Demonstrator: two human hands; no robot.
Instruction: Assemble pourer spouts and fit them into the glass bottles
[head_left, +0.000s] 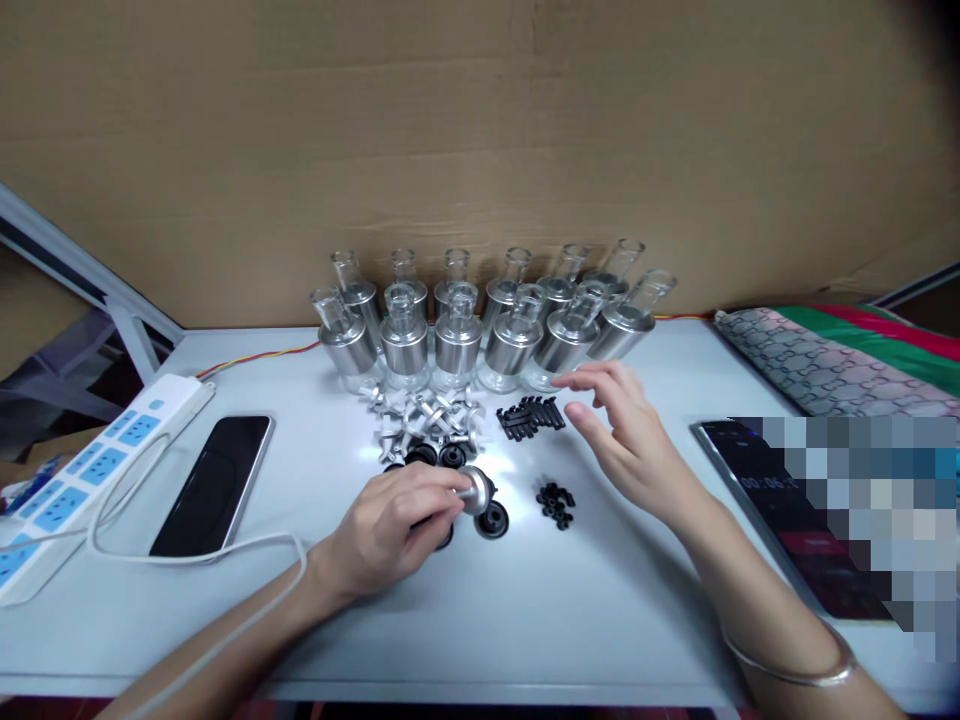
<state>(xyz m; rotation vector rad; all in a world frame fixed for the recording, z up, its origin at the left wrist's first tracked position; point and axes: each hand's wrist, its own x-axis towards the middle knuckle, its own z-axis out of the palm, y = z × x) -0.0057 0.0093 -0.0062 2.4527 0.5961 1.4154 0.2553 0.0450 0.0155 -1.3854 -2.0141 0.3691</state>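
Observation:
In the middle of the table my left hand (394, 510) pinches a silver metal cap-like part with a narrow stem (477, 492) between thumb and fingers. Close by that part lie several round black rings (493, 521), some of them partly covered by the hand. My right hand (626, 435) hovers with thumb and fingers apart, holding nothing, just right of a row of small black lever-shaped pieces (531, 416). Beyond my left hand is a heap of silver stemmed parts (424, 420). Small black nut-like pieces (555, 505) form a pile between the hands.
Two rows of glass bottles with metal sleeves (458, 345) stand at the back, before a cardboard wall (480, 150). On the left are a power strip (101, 465), a phone (214, 490) and a white cable (247, 542). A timer phone (772, 510) and patterned fabric (787, 355) lie right.

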